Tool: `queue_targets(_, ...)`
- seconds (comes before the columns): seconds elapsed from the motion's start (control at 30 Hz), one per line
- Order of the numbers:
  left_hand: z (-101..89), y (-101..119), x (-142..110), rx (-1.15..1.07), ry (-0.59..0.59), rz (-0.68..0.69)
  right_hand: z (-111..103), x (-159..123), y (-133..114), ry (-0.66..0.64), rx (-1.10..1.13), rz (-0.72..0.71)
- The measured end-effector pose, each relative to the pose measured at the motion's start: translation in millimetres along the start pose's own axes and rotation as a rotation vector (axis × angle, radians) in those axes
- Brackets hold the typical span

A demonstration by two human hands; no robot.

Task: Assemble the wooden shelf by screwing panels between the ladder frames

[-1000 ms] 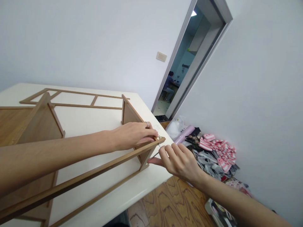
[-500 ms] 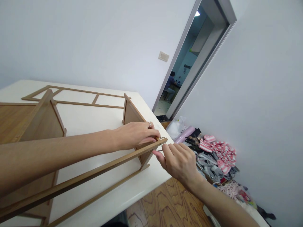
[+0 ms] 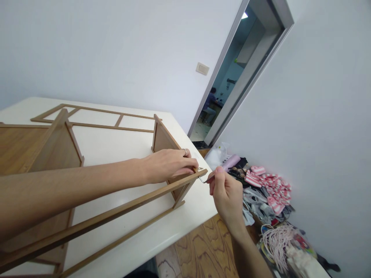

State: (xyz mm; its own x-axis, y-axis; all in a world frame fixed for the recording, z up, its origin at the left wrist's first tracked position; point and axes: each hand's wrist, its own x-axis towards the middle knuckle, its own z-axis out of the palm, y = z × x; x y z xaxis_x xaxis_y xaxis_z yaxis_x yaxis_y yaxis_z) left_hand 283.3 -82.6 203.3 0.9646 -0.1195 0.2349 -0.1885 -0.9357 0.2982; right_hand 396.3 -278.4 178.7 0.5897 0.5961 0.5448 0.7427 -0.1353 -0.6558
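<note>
Hex key [image 3: 204, 182], tip toward rail [image 3: 145, 199], long arm rightward

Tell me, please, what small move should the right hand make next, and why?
Probably turn the bent metal tool a little: the right hand grips one end, the other end meets the wooden rail near its tip, and the left hand is at the adjoining corner of the wooden panel.
</note>
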Motion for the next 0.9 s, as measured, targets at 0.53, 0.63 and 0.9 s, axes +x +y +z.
queue_targets(0.53, 2.6, -4, -1, -0.022, 0.025, 0.016, 10, 1, 17, -0.108, 0.553, 0.241)
queue_targets(0.63, 2.7, -5, -1, -0.027, 0.03, 0.023, 8, -1, 17, -0.151, 0.57, 0.241)
queue_targets(0.9, 1.2, -4, -1, -0.006, 0.019, 0.01, 4, -7, 15, -0.148, 0.496, 0.136)
